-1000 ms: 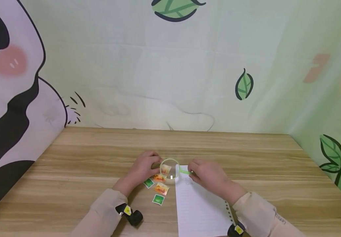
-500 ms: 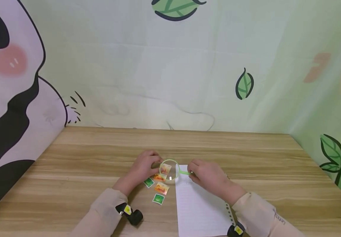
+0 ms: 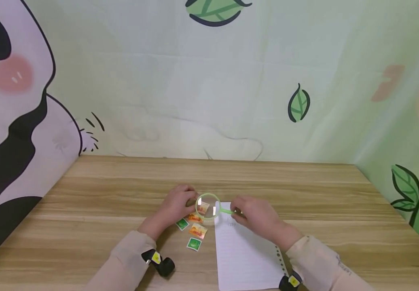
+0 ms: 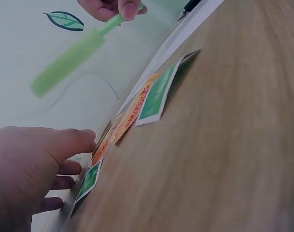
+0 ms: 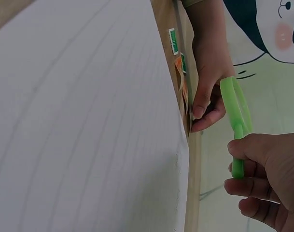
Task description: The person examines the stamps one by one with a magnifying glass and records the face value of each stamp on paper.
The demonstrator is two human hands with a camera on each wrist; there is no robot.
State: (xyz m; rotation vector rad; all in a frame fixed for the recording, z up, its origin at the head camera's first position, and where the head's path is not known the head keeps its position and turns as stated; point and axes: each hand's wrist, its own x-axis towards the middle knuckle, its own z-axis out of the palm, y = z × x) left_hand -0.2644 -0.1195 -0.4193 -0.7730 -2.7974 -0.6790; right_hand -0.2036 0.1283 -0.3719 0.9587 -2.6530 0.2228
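Note:
My right hand (image 3: 254,214) pinches the handle of a green magnifying glass (image 5: 237,113) between thumb and fingers. Its round lens is raised above the table, over the farthest orange stamp (image 3: 203,208) in the head view. My left hand (image 3: 176,207) lies beside that stamp, thumb and fingers apart and loosely bent, with the tips at or very near its edge; contact is hard to make out. Nearer are two more orange stamps, one (image 3: 198,230) lying apart from the other. Two green stamps, one (image 3: 194,244) in front and one (image 4: 89,181) near my left fingers, lie there too.
A lined white notebook sheet (image 3: 249,258) with holes along its right edge lies under my right hand, with faint writing near its top. The wooden table (image 3: 104,194) reaches back to a printed wall cloth (image 3: 158,81). Black cameras sit on both wrists.
The magnifying glass has tilted and shifted very slightly, and a second bright reflection shows on its lens. Both hands stay almost in place, and the stamps have not moved.

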